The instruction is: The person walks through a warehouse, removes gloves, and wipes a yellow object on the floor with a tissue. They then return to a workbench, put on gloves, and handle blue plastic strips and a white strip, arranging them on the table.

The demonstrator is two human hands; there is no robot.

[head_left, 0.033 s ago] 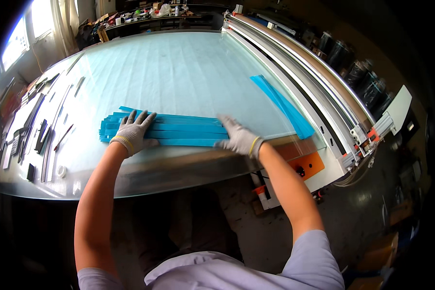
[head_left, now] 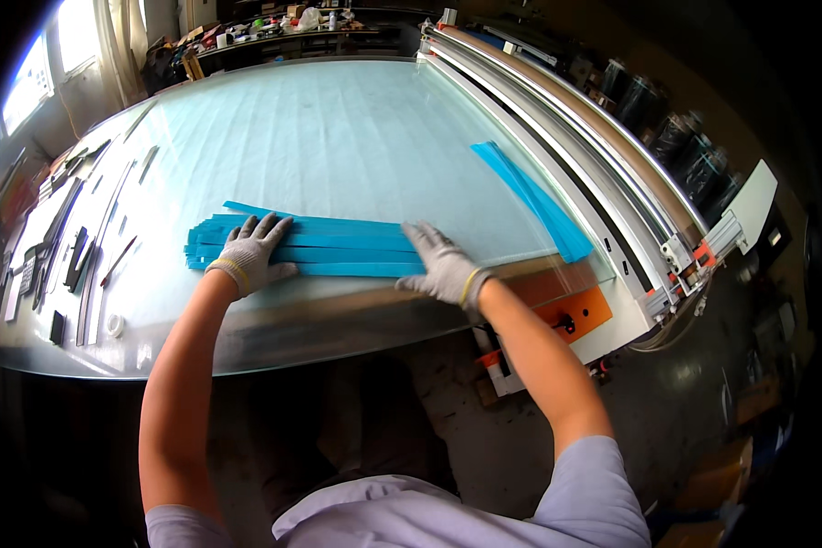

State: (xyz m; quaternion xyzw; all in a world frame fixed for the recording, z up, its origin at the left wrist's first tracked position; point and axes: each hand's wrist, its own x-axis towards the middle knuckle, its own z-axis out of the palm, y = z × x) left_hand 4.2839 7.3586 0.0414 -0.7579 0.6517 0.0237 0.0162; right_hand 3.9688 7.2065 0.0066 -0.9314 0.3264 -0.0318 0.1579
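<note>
A layered bundle of long blue strips point(head_left: 347, 244) lies crosswise near the front of the glass-topped table point(head_left: 292, 128). Its left ends are uneven and fanned; one strip sticks out at the far left corner. My left hand point(head_left: 252, 253), in a grey knit glove, lies on the left part of the bundle with fingers spread. At the right end, my gloved right hand point(head_left: 443, 265) rests against the strip ends, its fingers stretched out and thumb apart. Farther right, a second, narrower group of blue strips point(head_left: 534, 203) lies slanted by the table's edge.
Along the left side lie dark strips, a calculator point(head_left: 28, 274), a pencil-like stick point(head_left: 119, 260) and a roll of clear tape point(head_left: 115, 324). A long metal rail machine point(head_left: 557, 128) borders the right side, with an orange plate point(head_left: 580, 313) at its near end. A cluttered bench point(head_left: 274, 35) stands behind.
My right hand has shifted slightly to the left against the strip ends. My left hand has stayed nearly in place on the bundle.
</note>
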